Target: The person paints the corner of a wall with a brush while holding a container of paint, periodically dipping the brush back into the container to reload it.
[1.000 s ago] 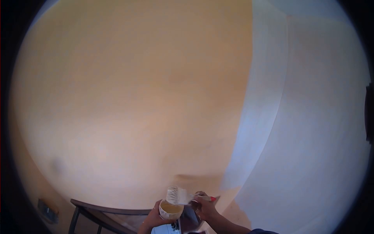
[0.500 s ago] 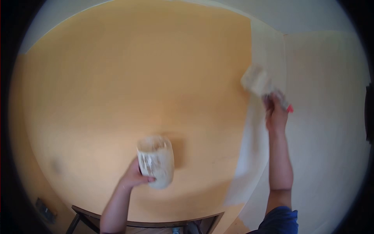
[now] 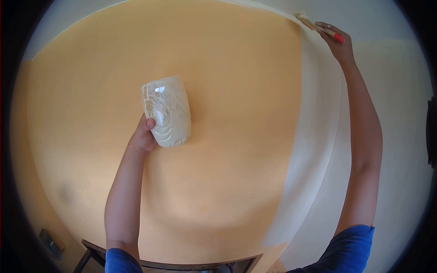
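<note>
My left hand (image 3: 145, 134) grips a clear plastic container (image 3: 169, 111) from its left side; white paint coats its walls. It is held up in front of the orange-yellow wall (image 3: 218, 145). High at the upper right, my right hand (image 3: 339, 40) is closed around the handle of a paintbrush (image 3: 314, 26) with a red end. The bristles are at the top corner of the orange area, by the ceiling edge. Below them a white painted strip (image 3: 312, 123) runs down along the wall's right side.
The pale side wall (image 3: 387, 136) meets the painted wall at a corner on the right. Overhead is the pale ceiling (image 3: 255, 3). A dark frame (image 3: 195, 266) runs along the bottom, and a dark wall plate (image 3: 51, 245) sits at the lower left.
My right hand has raised the paintbrush from the middle of the white strip to the ceiling edge. My left hand has lifted the container up and slightly left.
</note>
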The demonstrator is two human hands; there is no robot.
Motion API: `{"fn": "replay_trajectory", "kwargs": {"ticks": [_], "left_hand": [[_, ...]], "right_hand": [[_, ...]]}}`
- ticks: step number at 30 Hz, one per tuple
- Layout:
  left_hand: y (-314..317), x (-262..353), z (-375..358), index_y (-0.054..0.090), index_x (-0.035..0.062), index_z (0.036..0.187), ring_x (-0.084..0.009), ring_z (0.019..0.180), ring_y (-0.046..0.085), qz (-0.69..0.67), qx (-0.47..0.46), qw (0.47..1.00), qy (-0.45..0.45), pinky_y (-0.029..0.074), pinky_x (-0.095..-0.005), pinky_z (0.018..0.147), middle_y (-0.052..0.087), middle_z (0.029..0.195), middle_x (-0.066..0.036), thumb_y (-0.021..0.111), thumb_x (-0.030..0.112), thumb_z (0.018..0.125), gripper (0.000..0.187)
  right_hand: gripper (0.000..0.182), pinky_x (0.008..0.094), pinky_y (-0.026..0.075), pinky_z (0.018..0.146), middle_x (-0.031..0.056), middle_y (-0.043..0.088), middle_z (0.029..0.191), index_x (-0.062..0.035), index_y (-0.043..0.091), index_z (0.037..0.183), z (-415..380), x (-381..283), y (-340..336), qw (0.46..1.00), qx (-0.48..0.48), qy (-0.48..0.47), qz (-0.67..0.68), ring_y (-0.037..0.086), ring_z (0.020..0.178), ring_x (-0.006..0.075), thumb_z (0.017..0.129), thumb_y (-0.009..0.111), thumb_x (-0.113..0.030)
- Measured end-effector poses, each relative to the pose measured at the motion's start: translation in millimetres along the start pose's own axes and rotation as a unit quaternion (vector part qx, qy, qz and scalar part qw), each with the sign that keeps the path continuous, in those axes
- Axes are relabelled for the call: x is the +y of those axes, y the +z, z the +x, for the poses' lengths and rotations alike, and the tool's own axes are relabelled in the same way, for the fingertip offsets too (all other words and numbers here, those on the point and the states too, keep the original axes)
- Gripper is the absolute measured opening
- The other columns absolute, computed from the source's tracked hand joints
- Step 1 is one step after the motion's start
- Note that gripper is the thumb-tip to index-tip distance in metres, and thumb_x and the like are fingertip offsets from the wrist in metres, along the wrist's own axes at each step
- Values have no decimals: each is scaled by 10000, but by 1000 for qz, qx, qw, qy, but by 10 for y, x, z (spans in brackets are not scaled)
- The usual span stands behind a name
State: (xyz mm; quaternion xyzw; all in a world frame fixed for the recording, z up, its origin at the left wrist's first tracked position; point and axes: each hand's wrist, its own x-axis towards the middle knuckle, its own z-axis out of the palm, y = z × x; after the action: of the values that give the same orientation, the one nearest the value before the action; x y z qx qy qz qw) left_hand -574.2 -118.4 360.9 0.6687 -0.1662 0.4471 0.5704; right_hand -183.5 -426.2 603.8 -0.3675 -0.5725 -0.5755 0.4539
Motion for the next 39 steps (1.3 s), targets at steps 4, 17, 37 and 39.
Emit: {"fn": "replay_trajectory", "kwargs": {"ticks": [4, 17, 37, 39], "left_hand": [[-748, -1956, 541, 346, 38, 1308, -236, 1116, 519, 24, 27, 999, 1, 466, -372, 916, 510, 1219, -103, 822, 533, 503, 1058], [-738, -2183, 523, 357, 28, 1306, -235, 1106, 534, 60, 42, 997, 20, 472, -361, 912, 526, 1212, -108, 857, 449, 487, 1047], [-1137, -2364, 632, 348, 52, 1328, -283, 1087, 551, 32, -19, 999, 6, 510, -421, 870, 537, 1191, -155, 867, 454, 459, 1089], [-1108, -2345, 625, 373, 25, 1300, -250, 1093, 546, 28, -15, 1000, -1, 481, -377, 899, 534, 1206, -118, 873, 406, 464, 1046]], "right_hand": [[247, 235, 462, 820, 47, 661, 1005, -27, 637, 1066, -1254, 1611, 1597, 997, -42, 0, 58, 592, 898, 110, 827, 636, -91], [223, 249, 459, 817, 36, 663, 985, -55, 651, 1040, -1511, 1879, 1813, 986, -155, -21, 49, 591, 876, 114, 826, 632, -112], [235, 254, 486, 797, 76, 645, 993, 5, 647, 1006, -1992, 1409, 1472, 958, -269, 84, 42, 589, 884, 133, 775, 652, -42], [227, 273, 510, 782, 80, 626, 1022, 14, 649, 968, -1822, 1324, 1328, 935, -302, 164, 88, 593, 877, 151, 746, 653, -35]]}}
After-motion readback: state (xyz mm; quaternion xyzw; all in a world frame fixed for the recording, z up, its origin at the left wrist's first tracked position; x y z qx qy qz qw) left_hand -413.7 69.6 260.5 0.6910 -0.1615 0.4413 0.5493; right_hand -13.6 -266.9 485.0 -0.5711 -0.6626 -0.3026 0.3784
